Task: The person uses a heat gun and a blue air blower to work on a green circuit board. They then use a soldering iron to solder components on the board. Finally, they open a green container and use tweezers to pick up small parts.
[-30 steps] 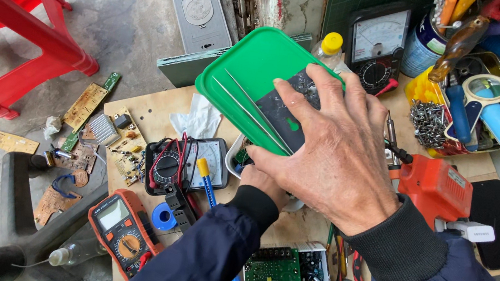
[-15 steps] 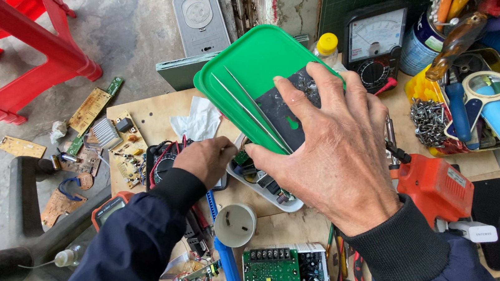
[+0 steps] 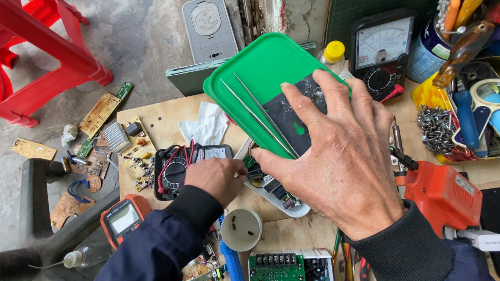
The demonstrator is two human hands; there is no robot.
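Right hand (image 3: 343, 151) is lifting the green lid (image 3: 256, 88), grip clamped on it; left hand (image 3: 215, 178), at eight o'clock, is pinching parts beneath, best kept slow.

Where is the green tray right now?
In the head view the green tray is up in the middle, tilted above the wooden board, with the right hand spread over its lower corner and the white-faced dial meter just right.

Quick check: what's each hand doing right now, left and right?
Left hand: fingers curled closed at the white device under the tray; grip contents cannot be told.
Right hand: holding the green tray, fingers spread over its edge.
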